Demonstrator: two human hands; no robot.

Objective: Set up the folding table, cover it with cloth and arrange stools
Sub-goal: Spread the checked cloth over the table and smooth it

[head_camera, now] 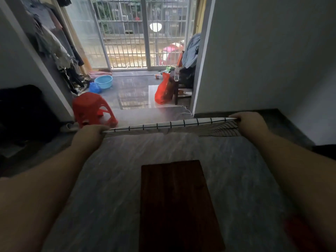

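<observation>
Seemingly midway: looks done with unfolding the folding table [179, 206], standing near centre; yet to spread the checked cloth [171, 124] and place the red stool [91, 110], far left.
Stands over grey marbled floor [109, 170] before a far barred glass door [127, 33]; pinches the cloth taut in the air beyond the table's far end, left hand [91, 133] and right hand [250, 122] each curled tight on a corner.

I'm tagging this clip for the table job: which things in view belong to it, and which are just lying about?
Belongs to the job: checked cloth, gripped by left hand and right hand; wooden table; red stool.
Just lying about: blue basin; red bag; hanging clothes; clear bottle.
</observation>
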